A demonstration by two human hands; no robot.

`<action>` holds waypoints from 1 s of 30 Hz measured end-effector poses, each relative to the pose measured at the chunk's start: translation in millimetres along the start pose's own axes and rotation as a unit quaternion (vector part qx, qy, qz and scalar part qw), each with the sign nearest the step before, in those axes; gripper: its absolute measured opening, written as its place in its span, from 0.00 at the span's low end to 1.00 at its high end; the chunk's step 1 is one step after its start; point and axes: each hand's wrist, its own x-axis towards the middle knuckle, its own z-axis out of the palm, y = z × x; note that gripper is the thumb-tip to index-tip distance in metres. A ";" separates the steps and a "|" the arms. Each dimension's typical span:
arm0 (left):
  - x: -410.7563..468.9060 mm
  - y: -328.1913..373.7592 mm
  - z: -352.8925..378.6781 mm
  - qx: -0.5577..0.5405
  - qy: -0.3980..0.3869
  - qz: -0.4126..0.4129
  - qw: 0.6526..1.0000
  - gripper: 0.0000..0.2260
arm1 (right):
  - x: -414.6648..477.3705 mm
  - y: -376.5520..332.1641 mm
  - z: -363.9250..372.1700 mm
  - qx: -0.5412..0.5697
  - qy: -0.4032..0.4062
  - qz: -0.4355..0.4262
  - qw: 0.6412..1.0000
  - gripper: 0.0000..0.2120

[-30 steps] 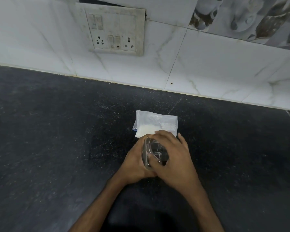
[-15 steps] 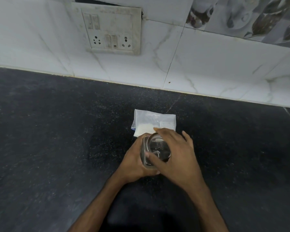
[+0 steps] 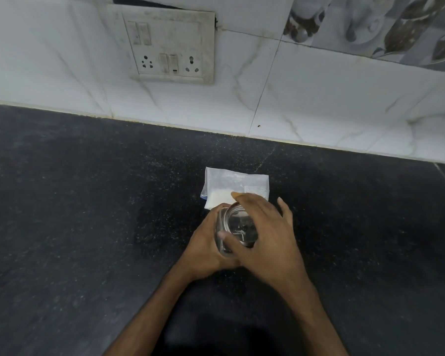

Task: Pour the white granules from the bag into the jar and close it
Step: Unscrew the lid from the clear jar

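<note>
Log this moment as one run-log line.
left hand: holds jar side | right hand: grips jar top | bag: on counter behind jar, granules inside | pour: not done

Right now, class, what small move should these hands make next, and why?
Probably twist the lid off. The right hand grips it from above, the left hand holds the glass jar, and the white granules lie in the bag behind, unpoured.
</note>
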 end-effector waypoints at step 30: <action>-0.2 -5.4 -1.4 0.006 -0.008 -0.016 1.000 0.45 | 5.1 4.8 -16.6 0.033 -0.148 -0.028 0.988 0.37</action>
